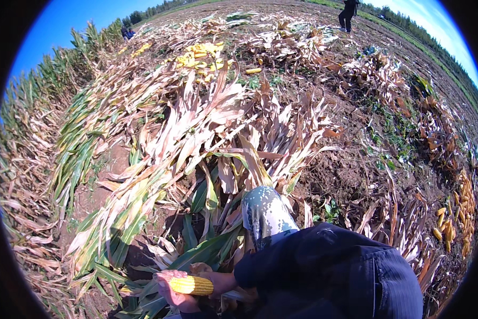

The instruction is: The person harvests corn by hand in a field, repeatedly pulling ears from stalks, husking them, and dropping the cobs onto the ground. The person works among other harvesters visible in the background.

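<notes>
A husked ear of yellow corn [197, 285] is held low in the view, below my bent knee in camouflage trousers [267, 213]. My left hand [174, 293] wraps around its left end, fingers over the top. At the other end, my right hand [221, 282] closes around the ear's base, its fingers partly hidden behind the corn. Dry husk [201, 268] shows just above the ear. Under and around both hands lie green and tan corn leaves [207, 251]. A dark sleeve [303, 263] covers my right arm.
Cut corn stalks [191, 131] lie in a heap ahead. Husked ears [201, 56] are piled beyond, with another pile [464, 211] at the right. One ear [253, 71] lies apart. Standing corn [43, 83] lines the left. A person [347, 16] stands far off.
</notes>
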{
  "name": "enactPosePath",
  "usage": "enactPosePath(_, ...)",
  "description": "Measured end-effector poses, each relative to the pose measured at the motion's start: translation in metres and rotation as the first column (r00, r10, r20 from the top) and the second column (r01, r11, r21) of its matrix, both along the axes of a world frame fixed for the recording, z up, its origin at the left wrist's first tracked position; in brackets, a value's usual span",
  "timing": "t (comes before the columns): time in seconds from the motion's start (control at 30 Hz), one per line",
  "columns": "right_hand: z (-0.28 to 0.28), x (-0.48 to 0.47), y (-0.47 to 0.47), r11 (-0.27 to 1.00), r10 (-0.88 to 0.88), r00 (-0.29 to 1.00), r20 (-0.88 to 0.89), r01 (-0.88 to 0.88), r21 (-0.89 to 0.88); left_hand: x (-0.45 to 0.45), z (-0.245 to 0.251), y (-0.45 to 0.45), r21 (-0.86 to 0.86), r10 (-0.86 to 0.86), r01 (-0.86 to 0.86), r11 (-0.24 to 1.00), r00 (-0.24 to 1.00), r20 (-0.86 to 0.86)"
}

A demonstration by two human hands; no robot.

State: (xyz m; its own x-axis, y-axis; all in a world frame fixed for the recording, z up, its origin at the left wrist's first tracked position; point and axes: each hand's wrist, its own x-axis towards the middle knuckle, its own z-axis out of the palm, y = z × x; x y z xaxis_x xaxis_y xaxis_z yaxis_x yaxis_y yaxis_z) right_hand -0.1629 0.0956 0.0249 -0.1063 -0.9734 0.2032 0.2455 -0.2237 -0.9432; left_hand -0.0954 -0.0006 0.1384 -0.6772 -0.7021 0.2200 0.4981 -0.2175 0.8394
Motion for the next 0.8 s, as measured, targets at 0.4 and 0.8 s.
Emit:
enactPosePath(0.4, -0.005, -0.016, 0.007, 0.972, -0.102, 0.950, -0.295, 0.159, 0.175, -0.028, 0.002, 0.015, -0.332, 0.165, -0.142, 0.933, 0.985, 0.042)
enactPosePath(0.8, -0.033, 0.004, 0.028, 0.970, 0.204, 0.450, -0.869, 0.028, 0.242, -0.012, -0.032, -0.017, 0.372, -0.470, 0.399, 0.838, 0.874, 0.122)
